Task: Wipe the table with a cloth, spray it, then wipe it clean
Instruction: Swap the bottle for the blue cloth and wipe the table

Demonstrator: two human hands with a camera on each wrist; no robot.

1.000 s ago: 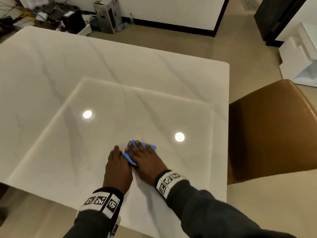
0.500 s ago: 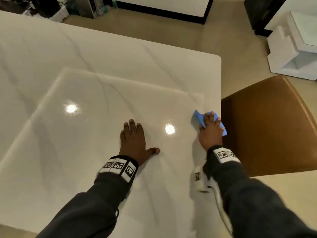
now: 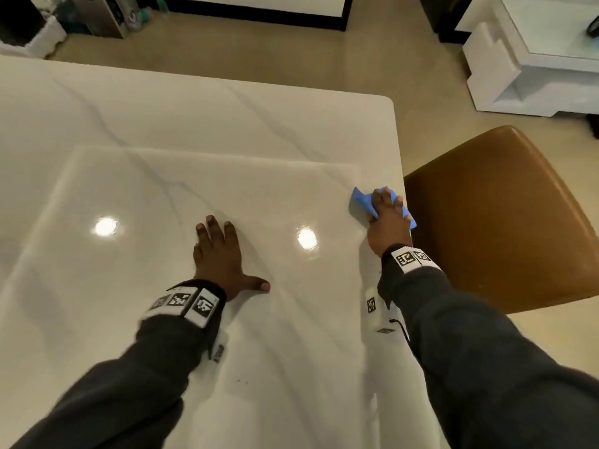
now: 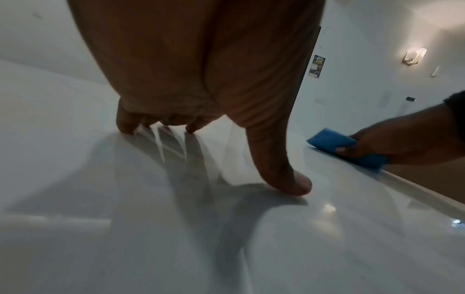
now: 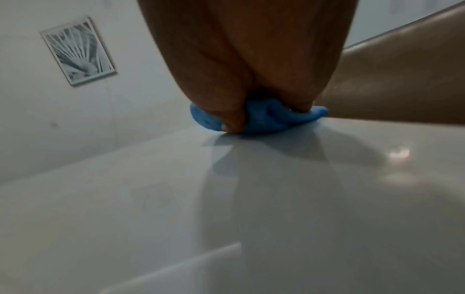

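Observation:
A blue cloth (image 3: 359,198) lies bunched at the right edge of the glossy white marble table (image 3: 194,124). My right hand (image 3: 387,222) presses down on it, fingers over the top and thumb curled against its side. In the right wrist view the cloth (image 5: 264,119) bulges out from under the right hand (image 5: 251,59). My left hand (image 3: 217,254) rests flat on the table's middle, fingers straight and thumb spread to the right. The left wrist view shows the left hand (image 4: 201,69) with its fingertips on the surface, and the cloth (image 4: 327,139) off to the right. No spray bottle is in view.
A brown leather chair (image 3: 502,222) stands right beside the table's right edge, close to the cloth. White foam packing (image 3: 518,69) sits on the floor at the far right. Boxes and clutter (image 3: 97,14) line the far wall. Ceiling lights reflect on the tabletop.
My right hand has swept the cloth from the middle of the table to its right edge. My left hand left the cloth's side and now lies flat with the thumb spread.

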